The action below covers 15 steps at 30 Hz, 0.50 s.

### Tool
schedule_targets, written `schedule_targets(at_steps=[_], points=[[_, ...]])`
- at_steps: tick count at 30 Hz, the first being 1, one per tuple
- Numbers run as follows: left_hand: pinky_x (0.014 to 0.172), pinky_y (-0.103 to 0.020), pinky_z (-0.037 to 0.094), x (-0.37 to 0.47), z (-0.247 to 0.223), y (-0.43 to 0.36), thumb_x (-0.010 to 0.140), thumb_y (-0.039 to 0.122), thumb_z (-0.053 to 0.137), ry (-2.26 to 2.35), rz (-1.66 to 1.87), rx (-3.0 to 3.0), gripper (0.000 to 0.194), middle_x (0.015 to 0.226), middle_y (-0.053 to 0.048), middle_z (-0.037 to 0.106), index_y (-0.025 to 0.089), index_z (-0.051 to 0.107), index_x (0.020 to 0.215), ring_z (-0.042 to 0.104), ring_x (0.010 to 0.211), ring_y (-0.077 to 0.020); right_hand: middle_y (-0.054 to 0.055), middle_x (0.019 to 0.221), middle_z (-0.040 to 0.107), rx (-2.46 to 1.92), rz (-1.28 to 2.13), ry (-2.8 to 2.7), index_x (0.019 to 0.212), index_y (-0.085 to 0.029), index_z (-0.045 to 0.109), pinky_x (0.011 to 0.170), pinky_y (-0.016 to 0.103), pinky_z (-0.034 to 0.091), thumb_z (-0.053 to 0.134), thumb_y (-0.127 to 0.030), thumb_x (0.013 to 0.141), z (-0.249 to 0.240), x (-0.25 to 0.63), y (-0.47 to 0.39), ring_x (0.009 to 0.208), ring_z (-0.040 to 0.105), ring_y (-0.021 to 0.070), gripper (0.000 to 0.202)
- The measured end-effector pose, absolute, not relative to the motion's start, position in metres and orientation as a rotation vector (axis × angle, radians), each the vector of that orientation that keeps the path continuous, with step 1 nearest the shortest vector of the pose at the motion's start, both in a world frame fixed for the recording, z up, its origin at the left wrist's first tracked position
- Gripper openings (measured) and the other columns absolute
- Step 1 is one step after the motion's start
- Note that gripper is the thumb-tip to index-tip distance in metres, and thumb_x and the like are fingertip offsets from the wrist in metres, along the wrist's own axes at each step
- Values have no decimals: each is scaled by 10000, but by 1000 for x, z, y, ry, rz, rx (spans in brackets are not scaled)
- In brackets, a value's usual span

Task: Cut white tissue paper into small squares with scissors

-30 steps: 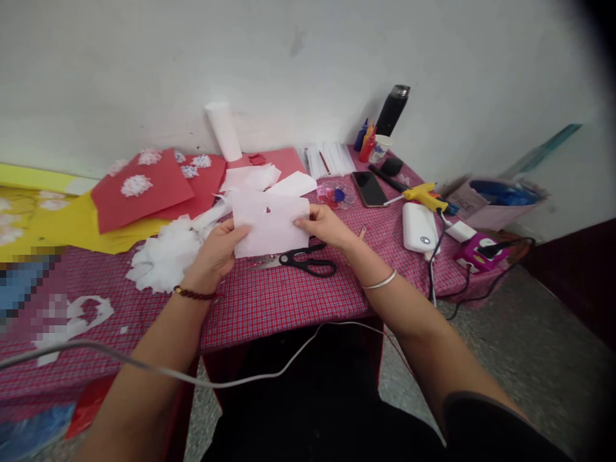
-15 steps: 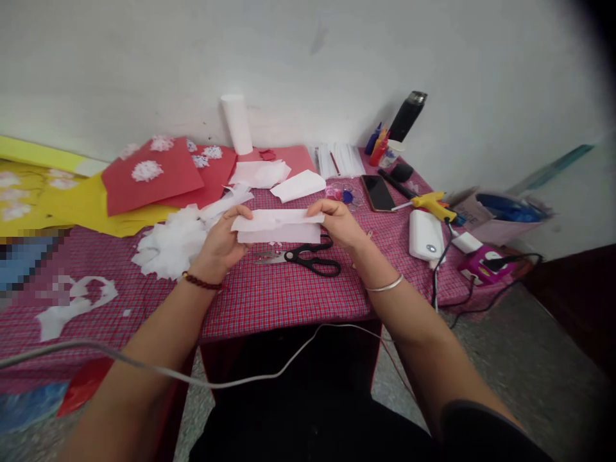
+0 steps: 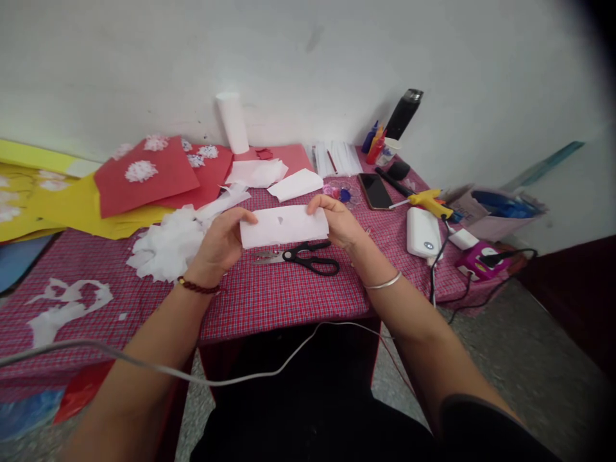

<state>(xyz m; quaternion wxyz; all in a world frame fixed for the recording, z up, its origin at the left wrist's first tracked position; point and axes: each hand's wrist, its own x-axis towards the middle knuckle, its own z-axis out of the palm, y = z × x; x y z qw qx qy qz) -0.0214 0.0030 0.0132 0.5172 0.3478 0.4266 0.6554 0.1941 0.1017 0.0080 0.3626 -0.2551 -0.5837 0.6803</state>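
A folded strip of thin white paper [image 3: 293, 228] is stretched level between my two hands, above the table's near part. It has a small dark hole or mark a little left of its middle. My left hand [image 3: 224, 237] pinches its left end, thumb on top. At the right end, my right hand [image 3: 337, 221] grips the paper between thumb and fingers. Just below the strip lie black-handled scissors [image 3: 312, 262], blades pointing left. A ruffled white paper bunch [image 3: 166, 247] rests left of my left hand. Two white paper pieces [image 3: 296, 185] lie behind the strip.
Red sheets [image 3: 144, 186] with white paper flowers lie at the back left over yellow paper [image 3: 62, 205]. On the right are a phone [image 3: 375, 192], a yellow glue gun [image 3: 430, 203], a white power bank [image 3: 423, 234] and a purple power socket [image 3: 482, 260]. A cable [image 3: 221, 383] crosses in front.
The paper's upper layer, lifted apart from the lower one before, now lies flat over it, and the dark spot shows. Both hands still hold the ends. The view has shifted slightly.
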Motion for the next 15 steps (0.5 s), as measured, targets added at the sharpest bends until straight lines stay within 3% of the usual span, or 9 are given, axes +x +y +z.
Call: schedule_targets(at_steps=[2,10,15], points=[[471,-218,453,-21,11,3,640,198,727,1027,1583,858,46,626,-11,631,177,700,670,550,526,-114,-12,679,539,-673,1764,-1499,755,-232,532,534,265,343,665,-371,724,9,194,102,575,447,124,195],[627,-224,538,-19,7,5,593,62,789,997,1589,858,430,881,0,714,217,706,986,650,732,-135,-7,673,504,-692,1765,-1485,777,-234,531,515,261,326,620,-323,735,5,195,106,575,419,130,132],[673,-196,545,-25,8,9,570,28,800,972,1647,851,545,938,15,730,221,707,1071,650,778,-120,16,691,531,-642,1901,-1473,802,-220,543,555,292,412,588,-359,723,4,198,110,610,476,155,166]])
